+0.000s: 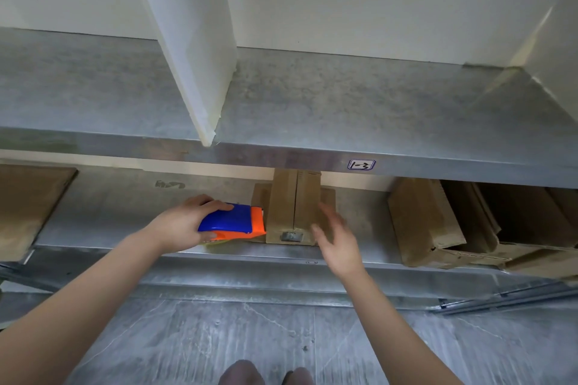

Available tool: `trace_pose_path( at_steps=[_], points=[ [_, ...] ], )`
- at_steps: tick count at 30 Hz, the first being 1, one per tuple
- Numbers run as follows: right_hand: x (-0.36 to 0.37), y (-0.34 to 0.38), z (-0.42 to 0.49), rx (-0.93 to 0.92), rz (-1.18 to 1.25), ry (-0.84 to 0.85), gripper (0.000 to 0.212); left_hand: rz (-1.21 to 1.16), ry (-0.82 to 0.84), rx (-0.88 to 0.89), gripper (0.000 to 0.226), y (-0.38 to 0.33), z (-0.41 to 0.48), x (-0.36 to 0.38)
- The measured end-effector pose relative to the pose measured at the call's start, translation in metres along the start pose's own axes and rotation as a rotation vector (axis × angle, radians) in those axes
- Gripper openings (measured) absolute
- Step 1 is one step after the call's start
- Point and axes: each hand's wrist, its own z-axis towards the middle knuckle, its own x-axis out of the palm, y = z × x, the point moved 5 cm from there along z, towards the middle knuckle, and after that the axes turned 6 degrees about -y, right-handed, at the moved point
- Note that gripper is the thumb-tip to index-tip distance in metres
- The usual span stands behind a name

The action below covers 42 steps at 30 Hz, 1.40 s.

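Fingers (pixel 219 206) of the left hand (pixel 181 223) clamp a blue-and-orange packet (pixel 233 220) from its left end, spanning its far and near edges. Packet lies at the front of the lower shelf (pixel 109 212), against an upright cardboard divider (pixel 294 209). Right hand (pixel 339 241), blurred, fingers spread and empty, hovers just right of the divider.

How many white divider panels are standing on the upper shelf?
2. One white divider stands left of centre on the upper shelf; a second white divider is at the right edge, partly cut off. Others may lie out of view.
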Motion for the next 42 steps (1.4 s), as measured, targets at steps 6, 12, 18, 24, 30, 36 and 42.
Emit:
trace_pose_path(
  at_steps=[6, 12, 18, 24, 30, 36, 42],
  points=[
    [0.023, 0.007, 0.009, 0.124, -0.103, 0.216, 0.058, 0.027, 0.003, 0.028, 0.062, 0.005, -0.004, -0.004],
    [0.030, 0.004, 0.016, 0.267, 0.018, 0.141, 0.056, 0.031, -0.010, 0.081, 0.057, 0.033, -0.016, -0.014],
    [0.032, 0.003, 0.018, 0.297, 0.079, 0.138, 0.057, 0.023, 0.028, 0.119, 0.055, 0.047, -0.012, -0.017],
    [0.032, 0.004, 0.021, 0.311, 0.103, 0.141, 0.058, 0.078, 0.040, 0.099, 0.055, 0.069, -0.014, -0.024],
    [0.035, 0.004, 0.022, 0.309, 0.083, 0.121, 0.057, 0.186, 0.105, 0.053, 0.061, 0.045, -0.008, -0.001],
    [0.034, 0.007, 0.021, 0.338, 0.120, 0.121, 0.057, 0.326, 0.161, 0.036, 0.058, 0.014, 0.005, 0.013],
    [0.036, 0.009, 0.020, 0.346, 0.115, 0.117, 0.059, 0.363, 0.203, 0.021, 0.056, -0.023, 0.021, 0.027]
  ],
)
